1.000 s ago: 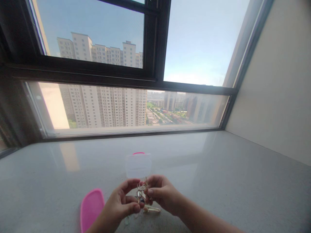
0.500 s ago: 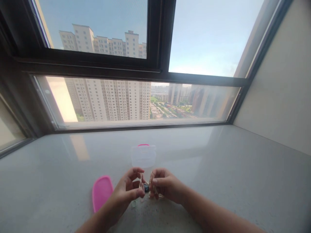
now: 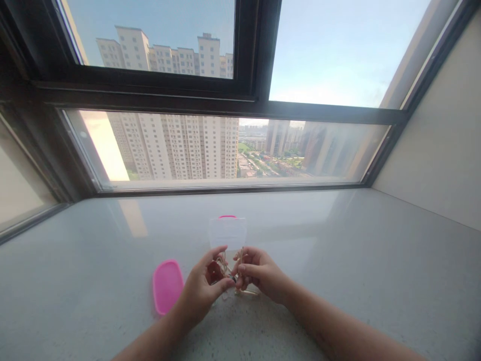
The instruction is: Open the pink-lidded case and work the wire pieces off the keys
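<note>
- Tall apartment blocks [image 3: 176,145] fill the lower pane of a dark-framed window [image 3: 150,98], under a pale blue sky, with a beige wall [image 3: 432,165] closing off the right side
- Polished grey speckled counter [image 3: 93,240] runs right up to the window and carries a soft reflection of the light
- Compared with a second ago, the view has tipped upward and both hands sit farther out on the counter, so the work now shows smaller and lies close in front of the clear plastic box [image 3: 227,233]
- That box stands upright, its pink rim [image 3: 227,216] showing at the far edge, and a pink lid [image 3: 168,287] lies flat to the left, just beside the left hand [image 3: 201,276]
- Left fingers [image 3: 224,284] curl in around a tangle of thin gold wire [image 3: 227,265], with the thumb raised and the hand part open
- Right fingers [image 3: 242,269] pinch the same wire from the other side, more tightly closed, though the exact grip is hidden
- Tangle hangs between both hands, above the counter and just short of the box, with a small dark bit [image 3: 233,278] caught in it
</note>
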